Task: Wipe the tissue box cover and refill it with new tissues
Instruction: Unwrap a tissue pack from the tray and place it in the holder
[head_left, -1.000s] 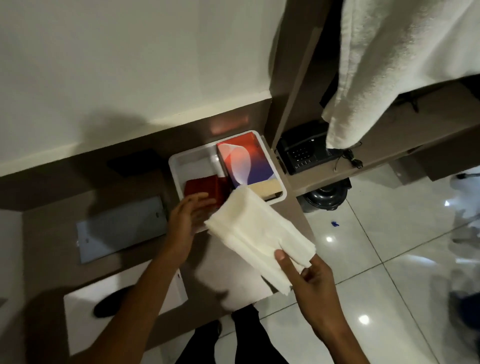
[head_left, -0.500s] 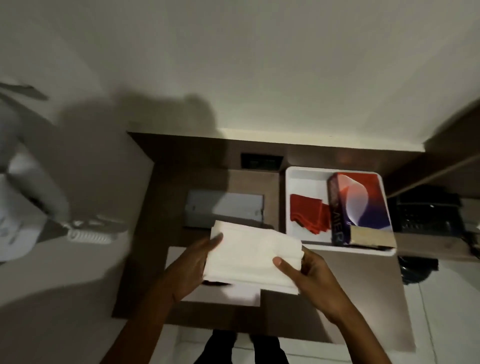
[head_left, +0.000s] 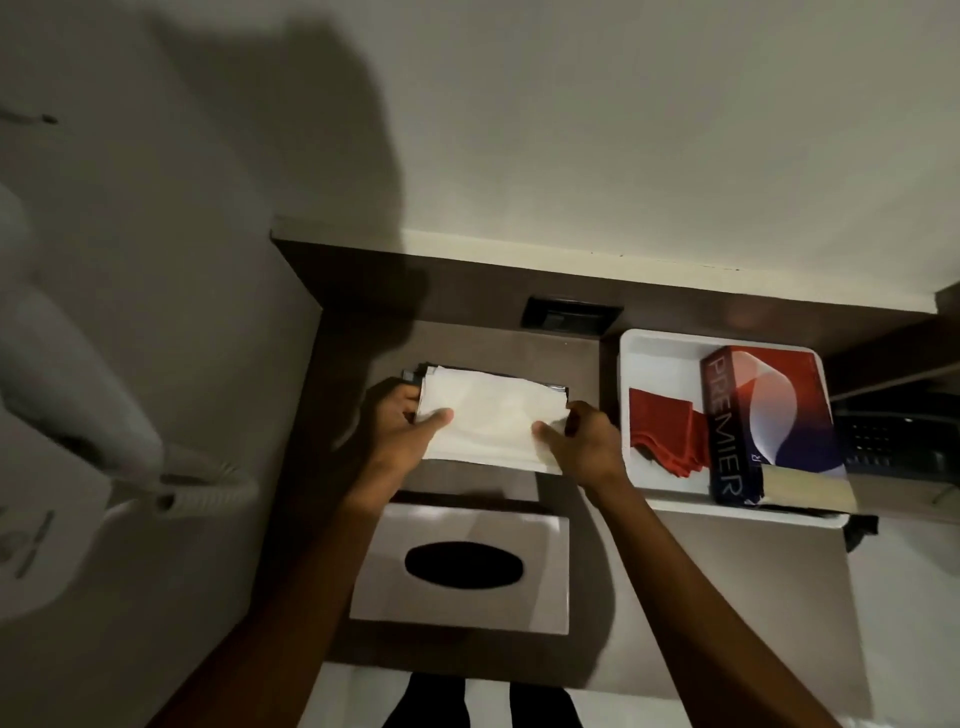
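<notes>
1. On the matte brown counter (head_left: 561, 364), a smooth rectangular cover (head_left: 460, 569) with an oval slot is lying nearest the person.
2. Beyond it, the soft white tissues (head_left: 488, 418) are resting on a dark plate.
3. Left hand (head_left: 400, 428) and right hand (head_left: 584, 441) are pinching the stack's ends.

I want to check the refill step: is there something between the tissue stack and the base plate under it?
Nothing visible. Left hand and right hand hold the tissue stack right over the dark base plate, whose edges show around it. The tissue box cover lies apart, nearer the person.
</notes>
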